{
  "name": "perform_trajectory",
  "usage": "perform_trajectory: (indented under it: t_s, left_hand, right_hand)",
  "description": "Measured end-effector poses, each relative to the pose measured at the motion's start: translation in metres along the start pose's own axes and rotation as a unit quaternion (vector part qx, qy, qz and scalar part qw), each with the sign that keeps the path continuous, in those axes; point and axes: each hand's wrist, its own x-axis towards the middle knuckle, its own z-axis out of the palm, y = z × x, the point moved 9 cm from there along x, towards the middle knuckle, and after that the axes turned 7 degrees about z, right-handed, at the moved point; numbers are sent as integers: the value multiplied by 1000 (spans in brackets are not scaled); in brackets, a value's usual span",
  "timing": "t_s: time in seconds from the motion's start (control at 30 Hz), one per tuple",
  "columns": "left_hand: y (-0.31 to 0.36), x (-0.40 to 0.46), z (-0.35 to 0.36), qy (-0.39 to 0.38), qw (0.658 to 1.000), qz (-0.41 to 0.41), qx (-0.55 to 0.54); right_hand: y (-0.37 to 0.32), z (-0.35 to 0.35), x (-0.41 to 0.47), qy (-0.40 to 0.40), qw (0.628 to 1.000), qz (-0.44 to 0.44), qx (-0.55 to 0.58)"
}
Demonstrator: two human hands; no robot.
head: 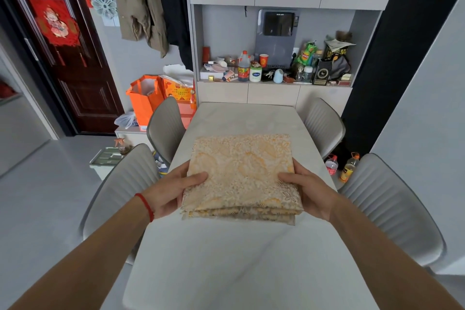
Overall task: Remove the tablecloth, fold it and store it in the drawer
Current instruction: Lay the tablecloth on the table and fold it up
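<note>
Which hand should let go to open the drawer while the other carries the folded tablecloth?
Neither clearly: the left hand and right hand grip opposite sides of the folded tablecloth alike. The closed fronts ahead lie slightly right, perhaps favouring the right.

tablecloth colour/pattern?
Tablecloth: cream with an orange-yellow floral, lace-like print. Head view.

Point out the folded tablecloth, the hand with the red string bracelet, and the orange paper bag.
folded tablecloth (241,171): head view, middle of its top face.
left hand (167,194): head view, back of the hand.
orange paper bag (144,106): head view, its front panel.
</note>
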Motion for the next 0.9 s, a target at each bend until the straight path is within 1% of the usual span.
perform_trajectory:
  t_s: [0.1,0.2,0.27,0.4,0.47,0.53,0.6,0.63,0.7,0.8,0.87,0.9]
  left_hand:
    - [0,-5,2,-13,1000,2,-9]
    - [1,-5,0,4,1000,10,-20]
    - [4,-4,0,19,999,31,-32]
    - [11,-5,7,10,994,83,-69]
    - [13,-6,9,24,991,103,-87]
    - [12,-8,9,46,987,114,-107]
    - [6,-10,11,47,983,112,-138]
    - [3,-11,11,45,983,107,-140]
    - [2,-16,11,35,988,98,-118]
    - [1,-21,8,24,996,67,-58]
    - [3,-26,2,38,997,66,-25]
    - [3,-30,-2,52,996,71,-16]
  right_hand:
    - [1,-2,-5,4,1000,3,-14]
    - [-1,-1,-7,-9,1000,-20,-14]
    - [-4,-1,-8,-21,999,-48,-9]
    - [-7,1,-10,-52,995,-79,10]
    - [-8,-1,-11,-37,995,-88,31]
    - [-8,-5,-12,3,995,-92,44]
    - [-5,-5,-14,27,995,-91,42]
    - [-4,-5,-16,27,995,-87,45]
    - [-1,-4,-19,-1,996,-64,67]
    - [16,0,-23,-30,995,34,93]
    - [31,4,-22,-17,996,84,27]
    - [37,6,-21,-3,996,92,-20]
